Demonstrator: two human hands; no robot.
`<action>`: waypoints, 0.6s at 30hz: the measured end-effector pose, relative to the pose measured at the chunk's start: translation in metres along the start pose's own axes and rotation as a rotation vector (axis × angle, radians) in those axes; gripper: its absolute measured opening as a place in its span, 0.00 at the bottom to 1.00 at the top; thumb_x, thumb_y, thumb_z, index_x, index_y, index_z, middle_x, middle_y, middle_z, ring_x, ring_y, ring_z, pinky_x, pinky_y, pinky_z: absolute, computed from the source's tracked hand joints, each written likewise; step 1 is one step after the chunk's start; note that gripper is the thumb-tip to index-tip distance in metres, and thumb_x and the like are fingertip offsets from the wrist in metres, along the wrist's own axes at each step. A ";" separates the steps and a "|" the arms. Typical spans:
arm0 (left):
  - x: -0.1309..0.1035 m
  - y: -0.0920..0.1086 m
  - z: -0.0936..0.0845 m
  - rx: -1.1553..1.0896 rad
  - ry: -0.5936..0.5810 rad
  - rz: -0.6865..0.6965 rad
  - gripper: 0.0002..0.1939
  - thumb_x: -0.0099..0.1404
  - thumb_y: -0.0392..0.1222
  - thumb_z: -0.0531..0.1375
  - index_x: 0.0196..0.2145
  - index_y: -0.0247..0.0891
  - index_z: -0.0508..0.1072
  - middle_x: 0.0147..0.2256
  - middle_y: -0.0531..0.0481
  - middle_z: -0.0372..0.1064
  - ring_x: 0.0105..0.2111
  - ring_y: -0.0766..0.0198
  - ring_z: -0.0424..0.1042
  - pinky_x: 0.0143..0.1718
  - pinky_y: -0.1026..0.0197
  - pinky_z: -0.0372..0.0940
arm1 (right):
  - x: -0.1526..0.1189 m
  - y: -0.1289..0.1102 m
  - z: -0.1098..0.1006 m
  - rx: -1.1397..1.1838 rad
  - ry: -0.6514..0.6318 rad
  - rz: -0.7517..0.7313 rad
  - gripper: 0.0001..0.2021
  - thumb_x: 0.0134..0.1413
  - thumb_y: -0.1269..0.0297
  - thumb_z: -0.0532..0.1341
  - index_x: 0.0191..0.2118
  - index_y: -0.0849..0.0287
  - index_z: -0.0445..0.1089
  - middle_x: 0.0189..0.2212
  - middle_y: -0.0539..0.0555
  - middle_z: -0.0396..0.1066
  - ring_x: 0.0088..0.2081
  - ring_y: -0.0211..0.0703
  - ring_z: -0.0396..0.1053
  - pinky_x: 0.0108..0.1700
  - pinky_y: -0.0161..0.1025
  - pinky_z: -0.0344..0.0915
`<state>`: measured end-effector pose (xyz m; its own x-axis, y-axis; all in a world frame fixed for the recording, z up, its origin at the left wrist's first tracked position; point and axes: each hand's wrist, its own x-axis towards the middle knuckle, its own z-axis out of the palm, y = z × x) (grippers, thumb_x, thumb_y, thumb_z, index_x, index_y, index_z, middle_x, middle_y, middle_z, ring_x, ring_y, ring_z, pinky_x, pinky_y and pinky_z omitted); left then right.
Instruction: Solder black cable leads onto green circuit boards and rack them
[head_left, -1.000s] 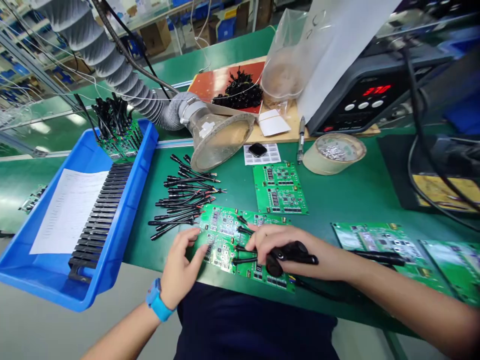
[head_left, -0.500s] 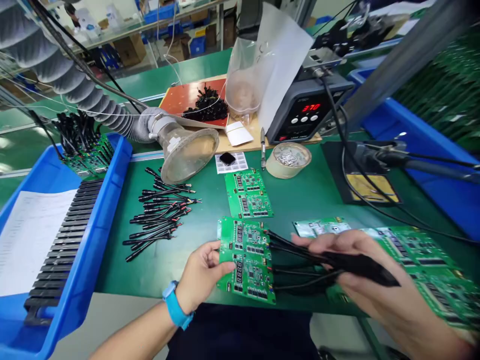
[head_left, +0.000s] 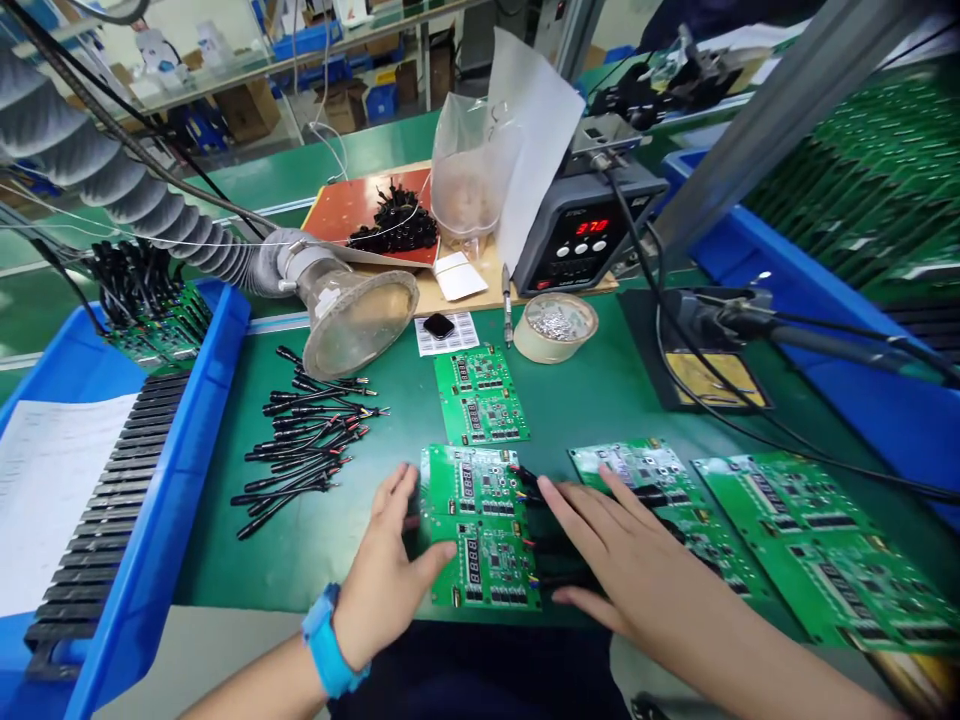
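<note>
A green circuit board (head_left: 487, 530) with two digit displays lies near the table's front edge. My left hand (head_left: 390, 570) rests at its left edge, thumb over the board and fingers apart. Flat and spread, my right hand (head_left: 622, 550) covers the black cables (head_left: 551, 560) that leave the board's right side. Behind this board lies another green board (head_left: 484, 395). To the right, a board (head_left: 637, 470) is partly hidden by my right hand, and a further board (head_left: 825, 550) sits beyond it. Loose black cables (head_left: 300, 440) are spread on the left.
A blue bin (head_left: 202, 440) with boards and a rack stands left. A fume duct funnel (head_left: 360, 320) hangs over the table. Behind are a solder cup (head_left: 555, 330) and a soldering station (head_left: 592, 235). An iron holder (head_left: 675, 340) and blue bin (head_left: 817, 290) stand right.
My right hand has lowered and flattened over the cables, which it held bunched and raised before. My left hand has loosened from the board's edge. The view has shifted slightly.
</note>
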<state>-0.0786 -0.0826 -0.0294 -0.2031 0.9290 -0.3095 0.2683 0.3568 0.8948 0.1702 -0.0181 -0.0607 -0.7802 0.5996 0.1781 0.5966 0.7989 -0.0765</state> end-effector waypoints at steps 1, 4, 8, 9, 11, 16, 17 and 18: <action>0.004 0.005 0.001 -0.086 -0.020 -0.070 0.38 0.53 0.42 0.65 0.59 0.41 0.56 0.60 0.40 0.50 0.55 0.48 0.59 0.51 0.47 0.62 | 0.001 0.002 0.000 0.001 -0.003 -0.013 0.38 0.52 0.51 0.55 0.63 0.68 0.43 0.44 0.63 0.69 0.47 0.56 0.67 0.56 0.61 0.58; 0.014 0.021 0.010 -0.414 -0.221 -0.237 0.34 0.51 0.41 0.66 0.55 0.35 0.61 0.52 0.38 0.63 0.49 0.50 0.67 0.50 0.48 0.63 | 0.001 0.003 -0.004 0.030 -0.015 -0.029 0.39 0.46 0.61 0.58 0.63 0.66 0.44 0.42 0.61 0.68 0.46 0.55 0.67 0.56 0.61 0.57; 0.013 0.030 0.022 -0.640 -0.290 -0.244 0.23 0.53 0.43 0.67 0.46 0.34 0.68 0.44 0.42 0.71 0.45 0.52 0.70 0.51 0.50 0.62 | -0.001 0.000 -0.012 0.058 -0.037 -0.026 0.43 0.38 0.69 0.58 0.64 0.64 0.43 0.42 0.59 0.68 0.46 0.53 0.67 0.57 0.62 0.56; 0.010 0.029 0.022 -0.655 -0.249 -0.244 0.22 0.54 0.45 0.66 0.46 0.35 0.68 0.44 0.43 0.72 0.45 0.52 0.71 0.51 0.50 0.62 | -0.001 0.000 -0.016 0.062 -0.031 -0.024 0.43 0.38 0.68 0.58 0.64 0.63 0.43 0.43 0.59 0.68 0.47 0.53 0.67 0.56 0.62 0.57; 0.004 0.029 0.018 -0.702 -0.193 -0.268 0.22 0.57 0.46 0.64 0.47 0.36 0.68 0.44 0.43 0.72 0.45 0.53 0.71 0.51 0.50 0.62 | 0.003 0.001 -0.027 0.072 -0.002 -0.014 0.42 0.40 0.66 0.58 0.64 0.62 0.43 0.46 0.60 0.68 0.49 0.55 0.66 0.55 0.60 0.59; -0.003 0.031 -0.003 -0.933 -0.124 -0.309 0.23 0.55 0.47 0.65 0.47 0.38 0.69 0.42 0.45 0.73 0.43 0.52 0.72 0.47 0.51 0.65 | 0.040 -0.010 -0.046 0.265 0.143 -0.043 0.46 0.46 0.58 0.59 0.65 0.66 0.33 0.53 0.66 0.62 0.53 0.58 0.63 0.50 0.54 0.66; -0.004 0.031 -0.006 -0.978 -0.104 -0.315 0.22 0.55 0.47 0.65 0.46 0.38 0.69 0.42 0.45 0.73 0.42 0.52 0.73 0.46 0.52 0.66 | 0.051 -0.017 -0.044 0.346 0.155 -0.040 0.47 0.46 0.55 0.59 0.65 0.66 0.31 0.54 0.68 0.61 0.53 0.58 0.64 0.49 0.52 0.67; -0.006 0.030 -0.009 -1.020 -0.086 -0.325 0.21 0.55 0.47 0.65 0.45 0.37 0.70 0.41 0.45 0.74 0.41 0.52 0.73 0.45 0.52 0.66 | 0.061 -0.026 -0.040 0.432 0.152 -0.029 0.49 0.46 0.53 0.59 0.64 0.67 0.29 0.55 0.69 0.59 0.53 0.58 0.63 0.48 0.50 0.68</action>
<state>-0.0775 -0.0778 0.0022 -0.0453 0.8222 -0.5674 -0.7079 0.3744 0.5990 0.1140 -0.0043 -0.0087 -0.7400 0.5887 0.3254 0.4165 0.7809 -0.4655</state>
